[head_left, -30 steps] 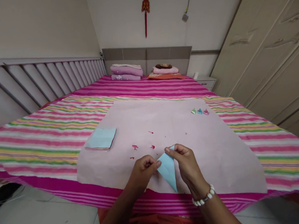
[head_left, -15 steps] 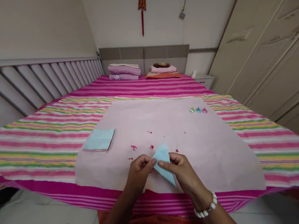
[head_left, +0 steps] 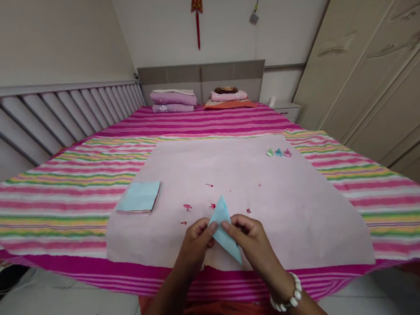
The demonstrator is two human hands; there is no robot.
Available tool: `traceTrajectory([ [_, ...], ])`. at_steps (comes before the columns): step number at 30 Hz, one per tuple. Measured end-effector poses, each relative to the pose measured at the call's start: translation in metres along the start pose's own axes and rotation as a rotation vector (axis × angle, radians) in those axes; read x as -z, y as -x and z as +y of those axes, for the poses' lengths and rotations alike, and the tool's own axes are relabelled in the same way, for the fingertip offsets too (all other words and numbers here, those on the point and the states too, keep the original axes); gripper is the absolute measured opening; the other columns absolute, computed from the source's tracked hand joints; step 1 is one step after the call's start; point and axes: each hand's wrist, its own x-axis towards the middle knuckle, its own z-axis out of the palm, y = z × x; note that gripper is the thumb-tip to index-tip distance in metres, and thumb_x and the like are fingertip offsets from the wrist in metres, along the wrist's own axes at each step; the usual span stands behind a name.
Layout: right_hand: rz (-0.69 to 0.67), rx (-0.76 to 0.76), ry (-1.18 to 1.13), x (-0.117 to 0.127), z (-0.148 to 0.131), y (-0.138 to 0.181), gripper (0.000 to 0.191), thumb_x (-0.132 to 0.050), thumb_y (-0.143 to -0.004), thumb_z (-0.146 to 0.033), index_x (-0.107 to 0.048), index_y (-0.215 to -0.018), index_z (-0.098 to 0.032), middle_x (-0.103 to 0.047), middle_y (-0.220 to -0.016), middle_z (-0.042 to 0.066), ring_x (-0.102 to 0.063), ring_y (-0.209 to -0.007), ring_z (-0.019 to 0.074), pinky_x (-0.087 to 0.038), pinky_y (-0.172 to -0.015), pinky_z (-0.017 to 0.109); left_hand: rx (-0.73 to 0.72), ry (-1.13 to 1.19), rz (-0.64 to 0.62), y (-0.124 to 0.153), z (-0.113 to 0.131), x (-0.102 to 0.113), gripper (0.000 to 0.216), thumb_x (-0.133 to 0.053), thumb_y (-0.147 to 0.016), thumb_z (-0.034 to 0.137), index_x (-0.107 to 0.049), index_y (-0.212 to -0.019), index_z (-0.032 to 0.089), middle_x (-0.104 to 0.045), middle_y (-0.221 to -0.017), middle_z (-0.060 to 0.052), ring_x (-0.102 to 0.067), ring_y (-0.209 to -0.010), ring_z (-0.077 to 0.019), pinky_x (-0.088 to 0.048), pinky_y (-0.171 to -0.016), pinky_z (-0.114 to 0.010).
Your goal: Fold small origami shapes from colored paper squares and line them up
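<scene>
A folded light-blue paper is held between both hands above the pale sheet. It has a pointed top and a second point hanging down toward the bed's near edge. My left hand is closed on its left side, thumb on the front face. My right hand, with a white bead bracelet at the wrist, pinches the right side, thumb also on the front. The fingers behind the paper are partly hidden. Small red scraps lie scattered beyond the hands.
A stack of square paper, light blue on top, lies at left on the sheet. Three small folded paper pieces, green, blue and pink, stand at the far right. Striped bedding surrounds the sheet. Folded quilts rest by the headboard.
The light-blue paper has shifted slightly left and looks narrower, its top point now more upright. My right hand has come closer to my left, the two thumbs nearer together.
</scene>
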Motion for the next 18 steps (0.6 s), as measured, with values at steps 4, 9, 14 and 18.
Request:
traceTrajectory([
  [4, -0.065, -0.026, -0.159, 0.0040, -0.0032, -0.0001, 0.037, -0.056, -0.086, -0.048, -0.057, -0.062, -0.019, -0.052, -0.052, -0.003, -0.046, -0.052, 0.0129, -0.036, -0.053, 0.025, 0.076, 0.127, -0.100, 0.0023, -0.0019, -0.0028, 0.039, -0.068, -0.071, 0.049, -0.047, -0.061, 0.017, -0.038, -0.049, 0.008, -0.032, -0.048, -0.0076, -0.025, -0.050, -0.021],
  [9, -0.054, -0.047, -0.219, 0.0074, -0.0025, -0.0029, 0.033, -0.061, -0.083, -0.043, -0.057, -0.062, -0.018, -0.052, -0.049, -0.004, -0.045, -0.049, 0.0111, -0.034, -0.051, 0.023, 0.107, 0.147, -0.143, 0.0044, -0.0018, -0.0040, 0.038, -0.069, -0.072, 0.047, -0.049, -0.063, 0.016, -0.040, -0.050, 0.007, -0.029, -0.046, -0.0056, -0.020, -0.047, -0.021],
  [14, -0.043, -0.084, -0.237, 0.0070, -0.0009, -0.0031, 0.029, -0.066, -0.080, -0.040, -0.060, -0.064, -0.017, -0.052, -0.049, -0.005, -0.043, -0.048, 0.0094, -0.034, -0.051, 0.021, 0.153, 0.159, -0.181, 0.0078, 0.0014, -0.0065, 0.039, -0.070, -0.070, 0.048, -0.048, -0.062, 0.017, -0.039, -0.047, 0.008, -0.028, -0.042, -0.0048, -0.019, -0.043, -0.020],
  [18, -0.053, -0.091, -0.245, 0.0076, -0.0006, -0.0025, 0.028, -0.065, -0.081, -0.039, -0.060, -0.065, -0.017, -0.052, -0.047, -0.004, -0.044, -0.048, 0.0091, -0.034, -0.051, 0.021, 0.171, 0.192, -0.185, 0.0105, 0.0049, -0.0095, 0.040, -0.071, -0.070, 0.048, -0.047, -0.061, 0.017, -0.043, -0.048, 0.007, -0.029, -0.040, -0.0043, -0.019, -0.041, -0.020],
])
